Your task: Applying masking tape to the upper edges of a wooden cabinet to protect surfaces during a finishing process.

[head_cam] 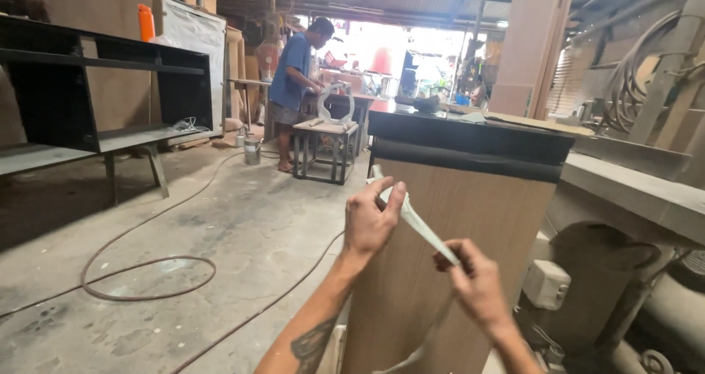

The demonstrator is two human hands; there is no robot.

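Hands [418, 249] on strip [415, 220] (cabinet edge [382, 190])

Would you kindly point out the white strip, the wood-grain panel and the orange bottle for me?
white strip [420, 226], head view, middle of the stretch between the two hands.
wood-grain panel [470, 212], head view, upper face below the black top.
orange bottle [146, 23], head view, middle of its body.

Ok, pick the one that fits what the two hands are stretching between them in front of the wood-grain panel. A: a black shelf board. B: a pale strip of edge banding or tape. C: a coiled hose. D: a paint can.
B: the left hand and the right hand each pinch one end of a thin pale strip, pulled taut across the wood-grain panel; whether it is edge banding or tape cannot be told.
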